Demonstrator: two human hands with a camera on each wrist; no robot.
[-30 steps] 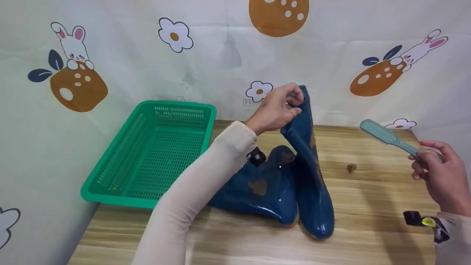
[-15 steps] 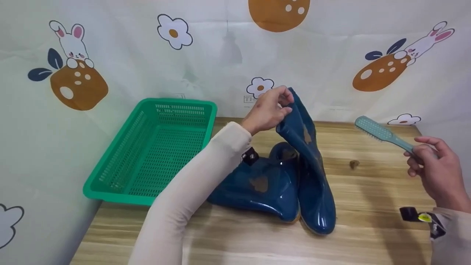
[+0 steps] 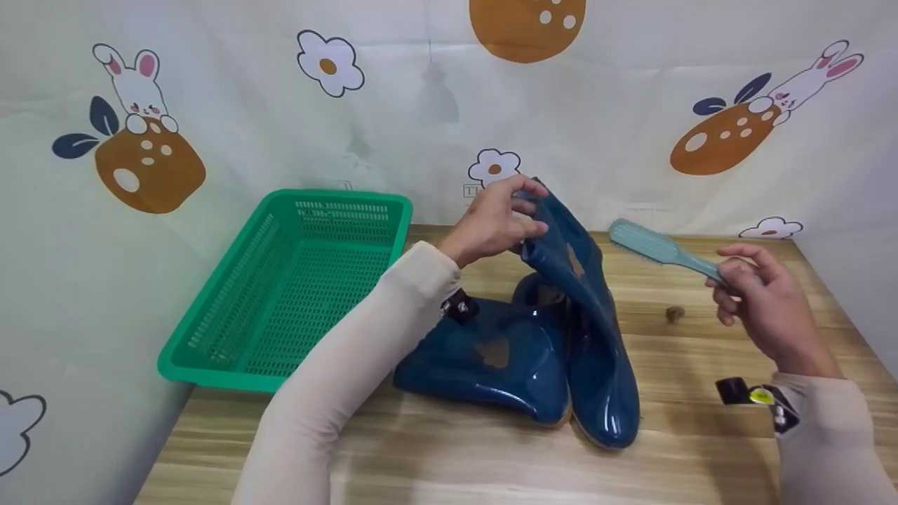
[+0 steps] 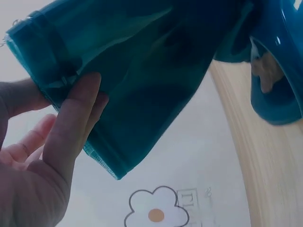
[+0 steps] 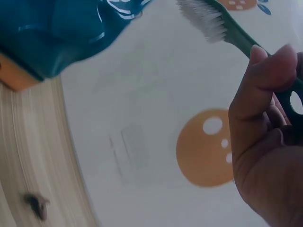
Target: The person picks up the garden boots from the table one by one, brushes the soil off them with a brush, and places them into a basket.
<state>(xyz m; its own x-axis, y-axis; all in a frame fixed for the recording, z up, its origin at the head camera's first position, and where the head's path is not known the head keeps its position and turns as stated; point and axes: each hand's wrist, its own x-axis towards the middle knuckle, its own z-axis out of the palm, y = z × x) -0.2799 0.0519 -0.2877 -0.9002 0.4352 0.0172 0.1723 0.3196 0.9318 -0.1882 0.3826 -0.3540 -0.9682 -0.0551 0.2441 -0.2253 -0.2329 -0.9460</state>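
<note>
My left hand [image 3: 493, 219] pinches the top edge of a blue rubber boot [image 3: 605, 330], whose shaft leans left while its toe points toward me on the table. In the left wrist view, the fingers and thumb lie on either side of the boot's rim [image 4: 104, 158]. A brown patch marks the shaft. The second blue rubber boot [image 3: 484, 393] lies on its side against the first, with a brown smear [image 3: 494, 353] on it. My right hand [image 3: 772, 301] grips the handle of a pale green scrub brush [image 3: 645, 242], its bristles facing down, apart from the boot.
A green plastic basket [image 3: 231, 381] with slotted walls stands on the left of the wooden table [image 3: 701, 393]. A small brown lump [image 3: 675, 313] lies right of the boots. A printed sheet [image 3: 393, 126] hangs behind the table.
My right hand has carried the brush left toward the boot. My left hand has tilted the boot's shaft to the left and slightly down.
</note>
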